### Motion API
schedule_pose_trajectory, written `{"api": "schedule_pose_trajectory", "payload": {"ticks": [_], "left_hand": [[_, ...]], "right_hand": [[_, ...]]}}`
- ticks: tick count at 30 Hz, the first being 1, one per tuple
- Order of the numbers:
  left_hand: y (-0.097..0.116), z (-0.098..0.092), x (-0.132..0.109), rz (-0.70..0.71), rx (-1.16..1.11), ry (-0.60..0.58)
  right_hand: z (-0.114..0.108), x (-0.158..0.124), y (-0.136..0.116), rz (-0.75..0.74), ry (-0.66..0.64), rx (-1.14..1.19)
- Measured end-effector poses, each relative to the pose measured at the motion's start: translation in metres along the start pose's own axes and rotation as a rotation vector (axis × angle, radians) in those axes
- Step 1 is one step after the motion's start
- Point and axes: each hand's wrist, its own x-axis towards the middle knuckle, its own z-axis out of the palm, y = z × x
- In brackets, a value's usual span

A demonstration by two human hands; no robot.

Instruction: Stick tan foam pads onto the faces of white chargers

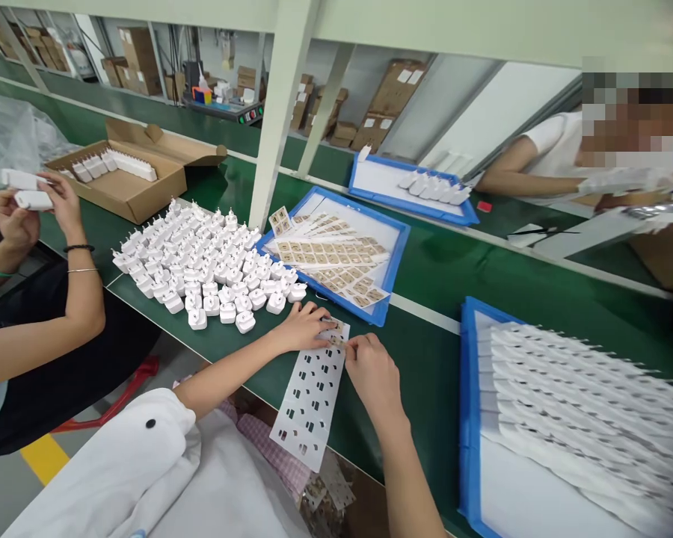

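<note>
My left hand and my right hand meet at the top end of a white perforated sheet lying on the green belt. A few tan labels remain there, partly hidden by my fingers. Both hands pinch the sheet at that end; whether my right fingers also hold a label is hidden. Just left of my left hand lies a large pile of white plug chargers, its nearest pieces almost at my knuckles. Above my hands is a blue-framed tray holding strips of tan labels.
A co-worker's hands at left hold white chargers above an open cardboard box. At right stands a large blue-framed tray of stacked white chargers. Another blue tray and a gloved co-worker are across the green belt.
</note>
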Motion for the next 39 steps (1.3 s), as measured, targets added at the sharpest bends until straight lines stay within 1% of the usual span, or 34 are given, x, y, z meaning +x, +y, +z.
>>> {"api": "schedule_pose_trajectory", "payload": {"ticks": [1,3,4,5,8,10,12,14,18,20,22,24,26,27,29,31,33,34,36,39], "left_hand": [[0.001,-0.001,0.0,0.005,0.006,0.0],[0.004,-0.004,-0.002,0.017,0.02,0.01],[0.006,-0.007,-0.004,0.024,0.027,0.023],[0.007,-0.011,-0.006,0.029,0.036,0.041],[0.005,-0.025,-0.018,0.016,0.065,0.109],[-0.002,-0.032,-0.028,-0.018,0.077,0.137],[-0.01,-0.036,-0.035,-0.06,0.078,0.151],[-0.016,-0.037,-0.04,-0.098,0.067,0.161],[-0.019,-0.042,-0.041,-0.13,0.028,0.166],[-0.017,-0.051,-0.042,-0.123,0.008,0.155],[-0.012,-0.064,-0.048,-0.107,-0.011,0.136],[-0.003,-0.077,-0.06,-0.079,-0.022,0.109],[0.01,-0.085,-0.076,-0.031,-0.086,0.087],[0.018,-0.085,-0.085,-0.002,-0.168,0.088],[0.035,-0.078,-0.102,0.044,-0.453,0.143],[0.05,-0.066,-0.116,0.086,-0.75,0.254],[0.062,-0.054,-0.125,0.15,-0.936,0.351],[0.066,-0.051,-0.128,0.189,-0.99,0.373],[0.07,-0.048,-0.132,0.249,-1.023,0.367],[0.072,-0.052,-0.134,0.273,-0.948,0.356]], "right_hand": [[-0.005,-0.006,-0.001,0.022,0.013,0.025],[-0.015,-0.018,-0.002,0.084,0.053,0.145],[-0.017,-0.025,-0.004,0.12,0.068,0.24],[-0.018,-0.032,-0.006,0.174,0.072,0.386],[-0.008,-0.057,-0.02,0.36,0.012,0.867],[0.005,-0.071,-0.031,0.455,-0.027,1.08],[0.019,-0.079,-0.039,0.474,-0.036,1.115],[0.029,-0.08,-0.043,0.488,-0.027,1.151],[0.035,-0.069,-0.04,0.485,0.034,1.223],[0.032,-0.064,-0.037,0.474,0.082,1.258],[0.025,-0.064,-0.035,0.466,0.13,1.289],[0.015,-0.066,-0.037,0.471,0.172,1.314],[0.001,-0.072,-0.046,0.473,0.218,1.349],[-0.006,-0.075,-0.054,0.462,0.232,1.371],[-0.021,-0.082,-0.073,0.405,0.223,1.423],[-0.035,-0.089,-0.094,0.337,0.18,1.463],[-0.045,-0.097,-0.113,0.299,0.147,1.474],[-0.048,-0.101,-0.12,0.291,0.146,1.47],[-0.052,-0.108,-0.131,0.289,0.156,1.448],[-0.053,-0.117,-0.14,0.278,0.191,1.423]]}}
